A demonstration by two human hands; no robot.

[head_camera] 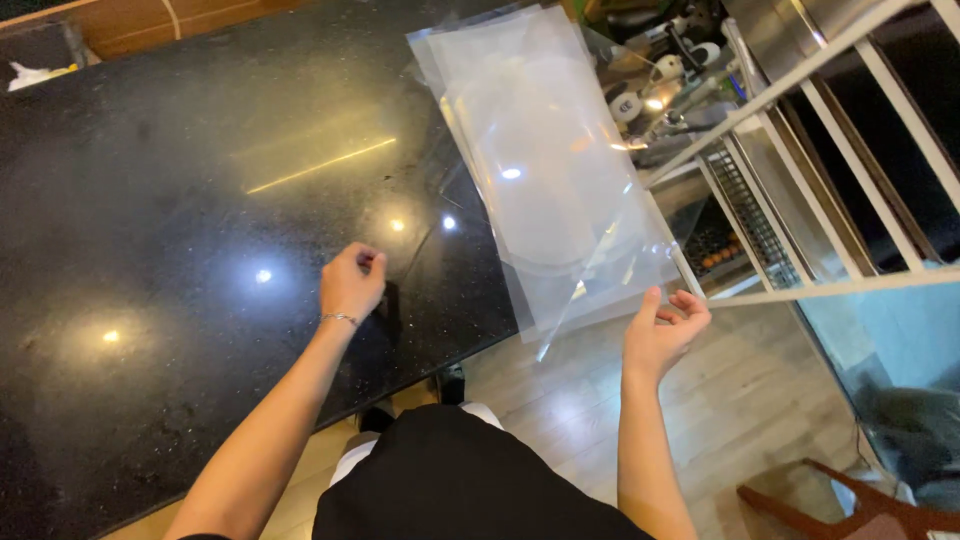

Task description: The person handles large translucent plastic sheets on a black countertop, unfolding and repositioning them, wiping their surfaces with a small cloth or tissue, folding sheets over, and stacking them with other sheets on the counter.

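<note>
A stack of clear plastic sheets (pixel 545 160) lies on the right end of a black polished stone table (pixel 180 200) and overhangs its edge. My right hand (pixel 662 328) pinches the near right corner of one clear sheet, just past the table's edge, lifting it a little. Over the near part of the table, my left hand (pixel 352 283) has its fingers curled in and a thin bracelet on the wrist; whether it pinches a sheet edge I cannot tell.
A white metal railing (pixel 800 90) runs along the right side, with a lower level and kitchen gear behind it. Wooden floor (pixel 740 400) lies below. A red-brown chair (pixel 850 505) stands at bottom right. Ceiling lights reflect in the tabletop.
</note>
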